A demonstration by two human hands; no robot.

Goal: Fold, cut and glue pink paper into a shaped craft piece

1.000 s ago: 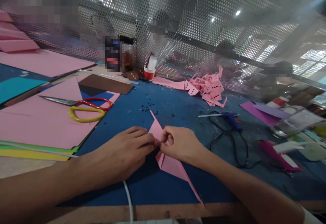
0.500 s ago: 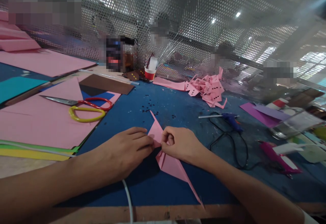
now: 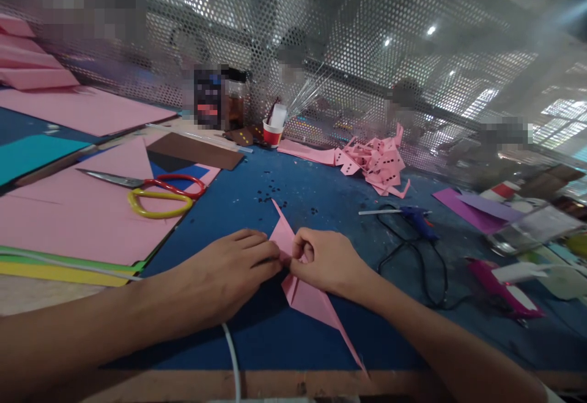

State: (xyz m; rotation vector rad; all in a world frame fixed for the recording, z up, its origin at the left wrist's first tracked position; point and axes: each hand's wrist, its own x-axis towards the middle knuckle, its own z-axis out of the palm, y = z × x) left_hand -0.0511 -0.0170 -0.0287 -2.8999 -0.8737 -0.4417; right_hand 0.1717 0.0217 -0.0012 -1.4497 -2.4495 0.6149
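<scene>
A folded pink paper shape (image 3: 308, 301) with long pointed ends lies on the blue mat (image 3: 293, 336) near the table's front edge. My left hand (image 3: 224, 271) rests on its left side, fingers together and pressing down on the paper. My right hand (image 3: 328, 260) is curled and pinches a fold at the middle of the same paper, fingertips meeting those of the left hand. One point of the paper sticks up beyond the hands, the other runs toward the front edge.
Red and yellow-handled scissors (image 3: 153, 194) lie on pink sheets (image 3: 68, 213) at left. Pink punched scraps (image 3: 378, 161) and a red cup (image 3: 273, 134) sit at the back by a perforated metal screen. A blue glue gun (image 3: 415, 216) with black cord and purple paper lie at right.
Both hands stay on the pink paper with barely any movement; the view has shifted slightly.
</scene>
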